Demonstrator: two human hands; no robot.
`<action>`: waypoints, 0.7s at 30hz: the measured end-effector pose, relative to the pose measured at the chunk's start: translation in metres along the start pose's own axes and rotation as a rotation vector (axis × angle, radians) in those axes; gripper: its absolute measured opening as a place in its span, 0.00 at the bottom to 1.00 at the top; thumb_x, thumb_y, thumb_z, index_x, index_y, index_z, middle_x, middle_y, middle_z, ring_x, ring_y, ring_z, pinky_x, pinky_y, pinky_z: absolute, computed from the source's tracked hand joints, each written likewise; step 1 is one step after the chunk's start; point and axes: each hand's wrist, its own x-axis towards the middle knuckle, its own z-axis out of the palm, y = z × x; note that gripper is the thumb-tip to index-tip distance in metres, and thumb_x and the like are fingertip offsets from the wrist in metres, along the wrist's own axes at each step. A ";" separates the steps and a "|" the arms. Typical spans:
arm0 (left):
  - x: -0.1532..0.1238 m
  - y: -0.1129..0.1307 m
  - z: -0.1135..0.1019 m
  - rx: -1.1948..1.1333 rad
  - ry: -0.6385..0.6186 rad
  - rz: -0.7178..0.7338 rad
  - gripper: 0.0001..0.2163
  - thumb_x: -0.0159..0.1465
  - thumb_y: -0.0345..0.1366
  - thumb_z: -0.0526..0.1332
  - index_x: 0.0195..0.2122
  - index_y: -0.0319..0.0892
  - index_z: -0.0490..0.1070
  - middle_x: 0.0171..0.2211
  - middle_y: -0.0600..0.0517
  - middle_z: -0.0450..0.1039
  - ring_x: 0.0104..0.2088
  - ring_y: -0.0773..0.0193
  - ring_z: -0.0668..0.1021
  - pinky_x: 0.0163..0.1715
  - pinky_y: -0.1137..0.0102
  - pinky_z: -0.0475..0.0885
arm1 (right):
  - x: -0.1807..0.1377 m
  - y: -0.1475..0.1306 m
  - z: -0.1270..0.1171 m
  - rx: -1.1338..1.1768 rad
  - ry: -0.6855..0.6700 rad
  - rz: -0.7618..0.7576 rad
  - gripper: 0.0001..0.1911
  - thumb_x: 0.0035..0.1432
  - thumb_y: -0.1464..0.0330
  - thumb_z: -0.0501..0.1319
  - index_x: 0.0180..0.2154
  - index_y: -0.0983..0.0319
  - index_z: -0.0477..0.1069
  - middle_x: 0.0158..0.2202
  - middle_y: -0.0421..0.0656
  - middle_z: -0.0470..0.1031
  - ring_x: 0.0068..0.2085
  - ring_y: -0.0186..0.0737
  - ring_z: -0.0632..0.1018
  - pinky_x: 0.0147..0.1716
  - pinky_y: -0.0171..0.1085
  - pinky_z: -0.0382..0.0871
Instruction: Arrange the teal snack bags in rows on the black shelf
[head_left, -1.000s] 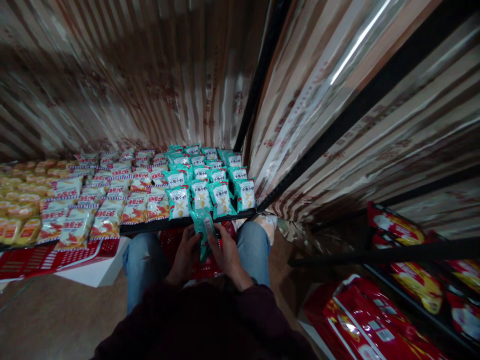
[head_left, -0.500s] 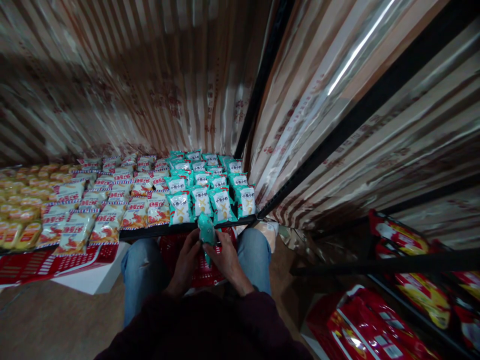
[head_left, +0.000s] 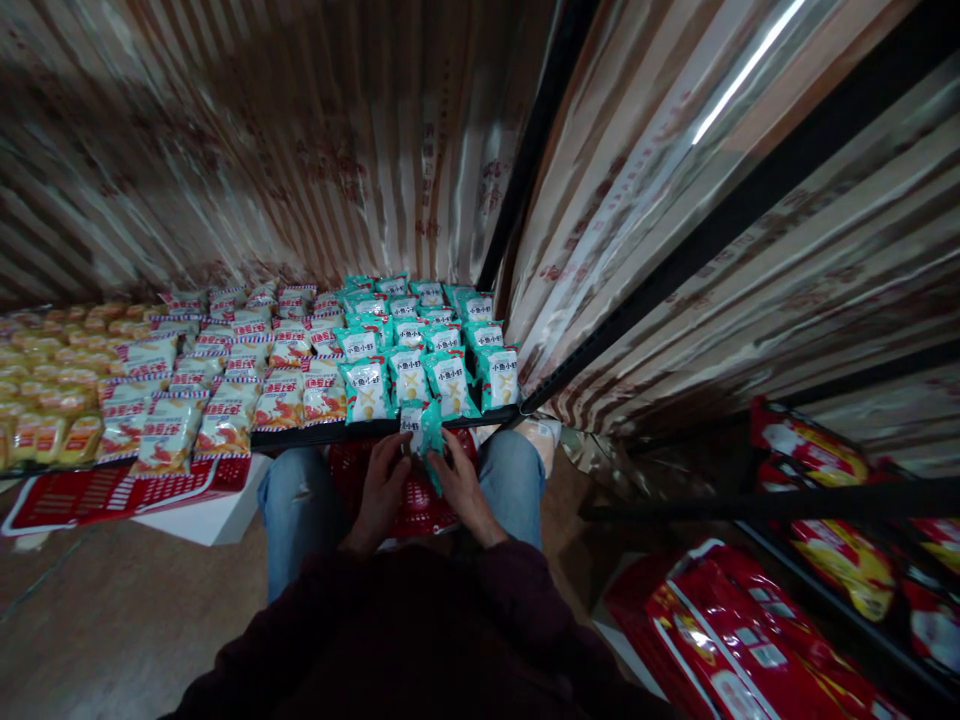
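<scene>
Between my two hands, just in front of the shelf edge, is a teal and white snack bag [head_left: 431, 430]. My left hand [head_left: 381, 488] pinches its left side and my right hand [head_left: 459, 485] grips the right side, fingers closed. Part of the white printed front shows; whether a second bag sits behind it I cannot tell. Directly beyond, matching teal snack bags [head_left: 453, 385] stand in rows on the shelf, fronts facing me. Below my hands, between my knees, sits a red plastic basket [head_left: 352, 470], its contents hidden.
Left of the teal bags are rows of white and orange snack bags [head_left: 281, 398], then yellow packs [head_left: 49, 435]. Another red basket [head_left: 67, 500] rests on a white box [head_left: 214, 515]. A black shelf post [head_left: 536, 150] rises behind. Large red bags [head_left: 739, 620] lie at lower right.
The bag in my hands has turned from edge-on so that its white printed front shows. The view has tilted slightly, shifting the shelf upward in the picture.
</scene>
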 end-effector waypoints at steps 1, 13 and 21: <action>0.000 0.000 0.001 0.018 0.013 0.019 0.16 0.62 0.37 0.55 0.50 0.46 0.71 0.52 0.47 0.66 0.55 0.59 0.69 0.59 0.58 0.63 | 0.001 0.000 0.000 0.012 -0.013 0.003 0.26 0.57 0.59 0.57 0.56 0.60 0.64 0.52 0.45 0.73 0.52 0.44 0.74 0.53 0.43 0.67; -0.003 0.006 0.007 0.211 0.030 0.102 0.17 0.62 0.34 0.54 0.52 0.46 0.70 0.53 0.46 0.64 0.56 0.58 0.67 0.60 0.56 0.61 | 0.011 0.005 0.004 0.053 -0.028 -0.030 0.30 0.53 0.53 0.63 0.53 0.63 0.67 0.50 0.47 0.75 0.47 0.45 0.76 0.50 0.44 0.70; -0.006 0.009 0.011 0.245 0.004 0.146 0.18 0.64 0.34 0.54 0.55 0.46 0.67 0.55 0.46 0.62 0.57 0.58 0.66 0.60 0.57 0.62 | 0.015 0.014 0.004 0.162 0.000 -0.003 0.24 0.57 0.59 0.59 0.54 0.60 0.67 0.50 0.45 0.76 0.49 0.44 0.76 0.52 0.45 0.68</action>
